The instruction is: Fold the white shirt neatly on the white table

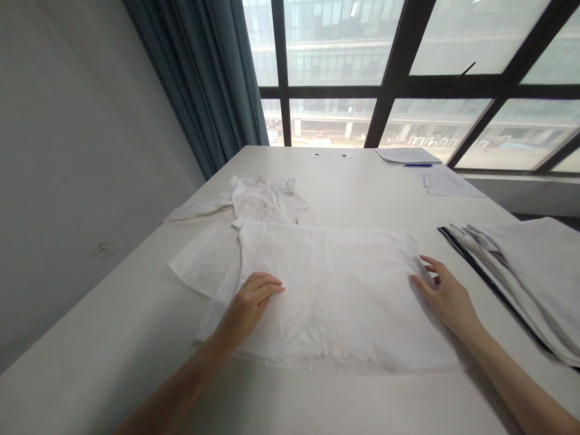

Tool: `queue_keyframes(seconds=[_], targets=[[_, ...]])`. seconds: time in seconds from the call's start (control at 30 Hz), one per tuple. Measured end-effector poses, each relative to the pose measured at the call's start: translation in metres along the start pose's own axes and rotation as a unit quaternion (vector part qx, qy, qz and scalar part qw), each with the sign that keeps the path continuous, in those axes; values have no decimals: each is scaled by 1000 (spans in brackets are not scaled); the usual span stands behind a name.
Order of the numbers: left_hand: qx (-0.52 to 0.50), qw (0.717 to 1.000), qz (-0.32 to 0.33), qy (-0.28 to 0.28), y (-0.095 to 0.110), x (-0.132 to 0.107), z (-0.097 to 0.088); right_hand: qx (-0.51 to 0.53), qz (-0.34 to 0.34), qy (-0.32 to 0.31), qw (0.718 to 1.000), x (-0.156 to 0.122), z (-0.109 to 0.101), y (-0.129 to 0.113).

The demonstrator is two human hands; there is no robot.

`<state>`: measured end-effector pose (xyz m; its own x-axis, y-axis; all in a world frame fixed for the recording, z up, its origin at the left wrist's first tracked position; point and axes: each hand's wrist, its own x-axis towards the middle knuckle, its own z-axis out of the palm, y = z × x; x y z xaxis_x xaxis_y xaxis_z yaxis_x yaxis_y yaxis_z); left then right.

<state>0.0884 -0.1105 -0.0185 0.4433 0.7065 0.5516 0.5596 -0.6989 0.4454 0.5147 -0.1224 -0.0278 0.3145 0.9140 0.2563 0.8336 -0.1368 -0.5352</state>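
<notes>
Both bare forearms came in from the near edge of the white table (353, 181), one on each side of a white garment (335, 290) spread flat across the middle of it. Her or his left hand (248, 305) lay palm down on the garment's left part, fingers (267, 284) together and slightly curled, pressing the cloth and holding nothing. At the garment's right edge the right hand (446, 296) rested with fingers (428, 263) loosely spread, their tips touching the cloth, nothing gripped between them. A short sleeve (202, 266) stuck out to the left of the left hand, lying flat on the tabletop. Just beyond the garment, touching its far left corner, sat a second white garment (263, 202), crumpled and partly folded. Well off to the right a stack of folded pale cloth (530, 272) lay on a dark board. Far back by the window lay papers (408, 155) with a blue pen (419, 164) beside them. Dark blue curtains (203, 78) hung at the left of the window
</notes>
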Motion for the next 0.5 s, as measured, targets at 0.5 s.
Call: queue_keyframes(seconds=[0.5], targets=[[32,999,23,-37,-1,-2,0,17,-16,-31,999,-5,-14,-12]])
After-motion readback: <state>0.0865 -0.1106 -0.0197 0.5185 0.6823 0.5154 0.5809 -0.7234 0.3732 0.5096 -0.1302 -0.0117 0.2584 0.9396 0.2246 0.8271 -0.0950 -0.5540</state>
